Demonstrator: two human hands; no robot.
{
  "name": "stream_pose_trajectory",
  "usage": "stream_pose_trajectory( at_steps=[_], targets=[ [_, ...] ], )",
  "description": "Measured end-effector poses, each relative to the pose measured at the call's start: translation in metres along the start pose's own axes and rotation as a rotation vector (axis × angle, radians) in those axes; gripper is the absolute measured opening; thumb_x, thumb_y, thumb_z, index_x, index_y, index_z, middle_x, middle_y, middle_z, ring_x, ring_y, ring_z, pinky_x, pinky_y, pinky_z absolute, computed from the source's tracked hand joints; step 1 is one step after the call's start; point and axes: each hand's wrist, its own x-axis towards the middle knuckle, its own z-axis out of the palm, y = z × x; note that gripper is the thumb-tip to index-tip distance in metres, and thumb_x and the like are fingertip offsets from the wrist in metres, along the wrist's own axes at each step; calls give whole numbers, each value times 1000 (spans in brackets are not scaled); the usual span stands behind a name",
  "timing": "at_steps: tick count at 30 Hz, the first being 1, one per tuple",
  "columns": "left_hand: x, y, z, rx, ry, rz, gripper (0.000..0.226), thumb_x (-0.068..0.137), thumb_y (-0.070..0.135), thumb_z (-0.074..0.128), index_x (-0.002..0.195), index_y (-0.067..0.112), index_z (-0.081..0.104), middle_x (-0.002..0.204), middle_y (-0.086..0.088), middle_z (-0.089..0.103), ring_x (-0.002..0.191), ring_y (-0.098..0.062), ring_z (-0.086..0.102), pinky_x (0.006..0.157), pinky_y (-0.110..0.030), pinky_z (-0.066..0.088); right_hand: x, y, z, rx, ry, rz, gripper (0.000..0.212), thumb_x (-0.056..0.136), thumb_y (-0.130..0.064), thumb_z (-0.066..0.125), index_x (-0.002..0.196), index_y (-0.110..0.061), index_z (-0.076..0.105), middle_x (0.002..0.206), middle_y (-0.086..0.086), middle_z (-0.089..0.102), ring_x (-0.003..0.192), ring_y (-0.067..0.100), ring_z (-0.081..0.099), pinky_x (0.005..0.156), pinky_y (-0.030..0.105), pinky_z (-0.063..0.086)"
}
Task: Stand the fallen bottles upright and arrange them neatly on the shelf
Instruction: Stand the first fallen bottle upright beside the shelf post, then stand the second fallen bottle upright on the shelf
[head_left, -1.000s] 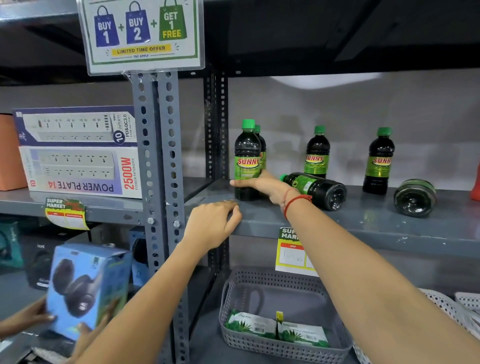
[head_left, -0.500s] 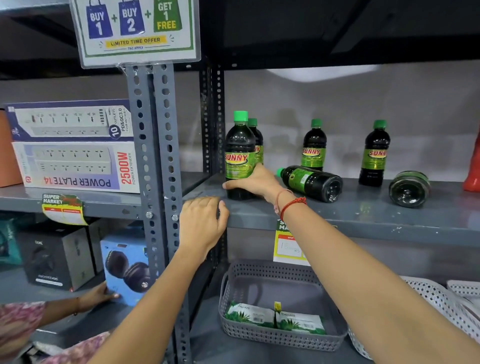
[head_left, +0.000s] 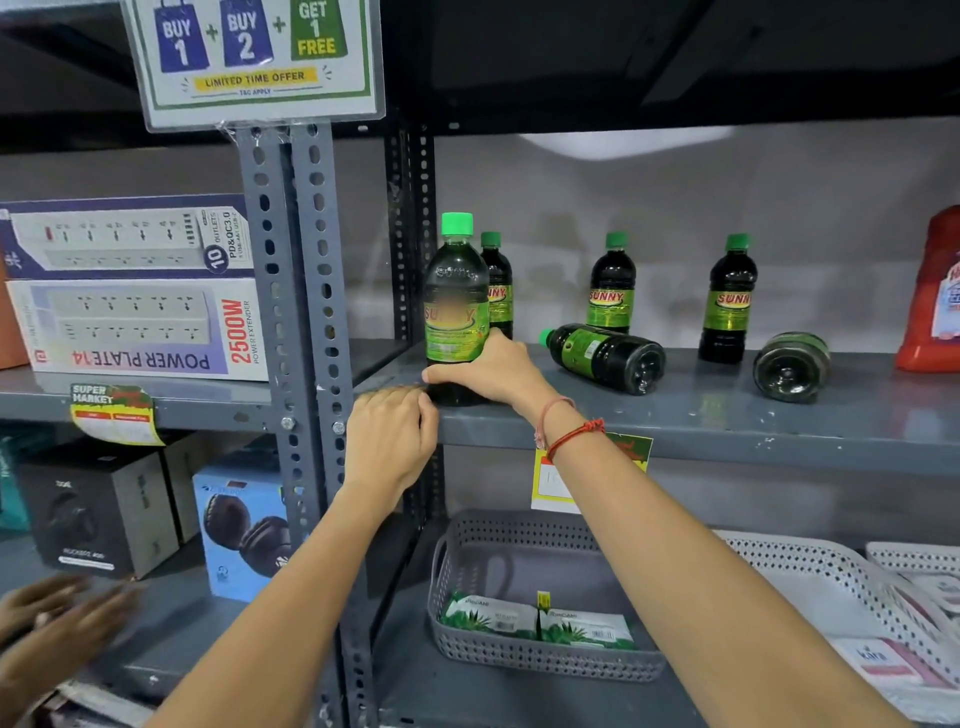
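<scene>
On the grey shelf (head_left: 727, 415) stand dark bottles with green caps and green "SUNNY" labels. My right hand (head_left: 493, 366) grips the lower body of the front left bottle (head_left: 456, 306), which stands upright near the shelf's front left corner. My left hand (head_left: 389, 436) rests curled on the shelf's front edge just below that bottle. A second bottle (head_left: 497, 283) stands right behind it. Two more stand upright at the back, one in the middle (head_left: 612, 283) and one to the right (head_left: 728, 299). Two bottles lie on their sides: one (head_left: 605, 356) beside my right hand, another (head_left: 790, 366) farther right.
A red container (head_left: 935, 291) stands at the shelf's right end. Perforated grey uprights (head_left: 291, 286) and power-strip boxes (head_left: 135, 291) are to the left. Below are a grey basket (head_left: 540, 551), white baskets (head_left: 831, 582) and headphone boxes (head_left: 244, 525). Another person's hands (head_left: 57, 618) move at the lower left.
My right hand has stayed on the front left bottle, which now looks turned, its label blurred. The other person's hands let go of the blue headphone box and moved left.
</scene>
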Motion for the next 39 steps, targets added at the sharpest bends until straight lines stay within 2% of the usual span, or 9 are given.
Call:
stream_pose_trajectory(
  at_steps=[13, 15, 18, 22, 24, 27, 30, 34, 39],
  targets=[
    [1, -2, 2, -59, 13, 44, 43, 87, 23, 26, 69, 3, 60, 69, -16, 68, 63, -35, 62, 60, -38, 43, -15, -5, -2, 38, 19, 29, 92, 60, -59, 80, 131, -9, 49, 131, 9, 56, 122, 25, 52, 98, 34, 47],
    [-2, -3, 4, -143, 69, 11, 39, 90, 24, 29, 84, 2, 61, 81, -18, 69, 73, -35, 63, 63, -36, 40, -20, -6, -8, 48, -18, 17, 96, 58, -63, 80, 133, -11, 49, 133, 7, 56, 125, 24, 51, 102, 36, 46],
    [-12, 7, 5, -229, 211, -109, 39, 91, 26, 40, 118, 1, 55, 122, -21, 59, 114, -33, 54, 89, -42, 43, -24, -8, -27, 94, -23, -37, 91, 58, -67, 78, 130, -16, 53, 128, 3, 62, 120, 20, 57, 99, 37, 49],
    [-6, 51, -1, -259, 373, 49, 39, 88, 28, 43, 116, 4, 57, 119, -16, 61, 115, -28, 53, 91, -37, 41, -20, -1, -67, 104, 168, -71, 87, 72, -68, 66, 130, -6, 52, 114, -1, 63, 108, 18, 55, 81, 26, 47],
    [9, 81, -4, -287, 300, 182, 37, 87, 26, 44, 112, 4, 60, 112, -14, 65, 108, -27, 59, 84, -36, 47, -11, 10, -88, -26, 280, -59, 76, 82, -60, 61, 126, 1, 54, 120, 12, 63, 114, 27, 57, 85, 33, 47],
    [29, 114, -2, -277, 81, 295, 37, 88, 24, 44, 113, 2, 61, 112, -14, 67, 106, -29, 61, 80, -43, 54, 1, 28, -112, -355, 249, 44, 44, 84, -46, 65, 89, -2, 60, 101, 18, 63, 106, 34, 62, 79, 36, 49],
    [41, 119, 12, -308, -163, 224, 37, 92, 28, 41, 115, 5, 60, 120, -14, 63, 111, -31, 57, 87, -44, 49, 5, 47, -120, -582, 96, 223, 35, 83, -41, 64, 96, -10, 55, 104, 10, 60, 107, 31, 60, 89, 36, 51],
    [37, 107, 29, -252, -315, 167, 42, 93, 39, 33, 88, 8, 61, 91, -12, 68, 86, -34, 62, 63, -34, 42, 9, 64, -119, -550, 39, 365, 63, 80, -55, 64, 121, -7, 57, 121, 10, 61, 113, 28, 59, 92, 33, 50],
    [37, 103, 33, -193, -289, 199, 44, 93, 42, 31, 93, 13, 63, 93, -11, 71, 84, -34, 62, 62, -32, 40, 14, 76, -120, -333, 195, 344, 61, 73, -53, 71, 114, -9, 61, 107, 8, 61, 105, 30, 62, 76, 30, 47]
  ],
)
